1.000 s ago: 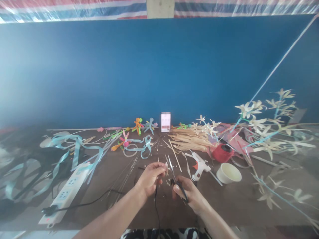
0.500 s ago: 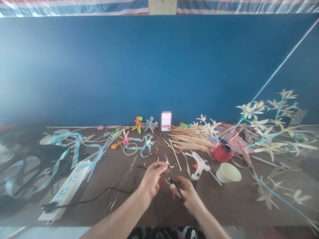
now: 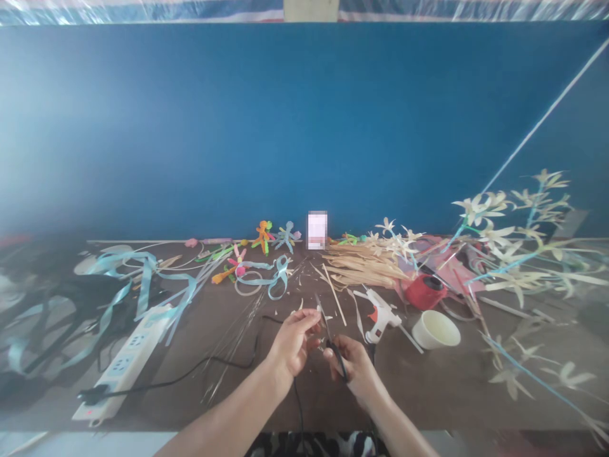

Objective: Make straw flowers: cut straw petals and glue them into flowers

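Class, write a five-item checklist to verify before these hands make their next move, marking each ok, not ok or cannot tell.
1. Scissors held in the right hand: ok.
2. Fingers of the left hand well clear of the scissors: not ok, very close.
3. Glue gun cool: cannot tell, heat does not show.
4. Paper cup upright: ok.
5. Black plug seated in the power strip: ok.

The scissors are in the right hand. On the table, a power strip lies to the left, a glue gun and cup to the right.
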A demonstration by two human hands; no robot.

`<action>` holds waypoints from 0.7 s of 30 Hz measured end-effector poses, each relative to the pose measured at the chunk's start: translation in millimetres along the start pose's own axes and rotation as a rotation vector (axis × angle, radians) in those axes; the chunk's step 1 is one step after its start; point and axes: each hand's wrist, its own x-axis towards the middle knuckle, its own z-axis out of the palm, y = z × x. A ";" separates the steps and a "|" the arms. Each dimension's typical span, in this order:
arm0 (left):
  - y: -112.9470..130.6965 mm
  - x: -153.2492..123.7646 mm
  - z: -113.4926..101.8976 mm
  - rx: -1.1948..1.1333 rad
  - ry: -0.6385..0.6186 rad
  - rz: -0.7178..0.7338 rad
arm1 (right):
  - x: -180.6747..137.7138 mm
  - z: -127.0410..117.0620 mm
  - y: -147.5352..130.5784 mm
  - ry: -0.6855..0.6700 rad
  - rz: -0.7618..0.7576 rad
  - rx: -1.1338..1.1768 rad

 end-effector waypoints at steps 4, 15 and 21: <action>0.3 1.2 -0.7 -0.032 -0.011 -0.021 | 1.3 -0.4 -2.1 0.040 0.000 -0.008; -28.1 -19.4 -11.1 -0.080 -0.025 -0.148 | -5.1 7.8 -3.1 0.230 -0.267 -0.001; -45.0 -23.0 -15.1 -0.170 -0.048 -0.226 | -10.0 14.2 12.0 0.202 -0.228 -0.004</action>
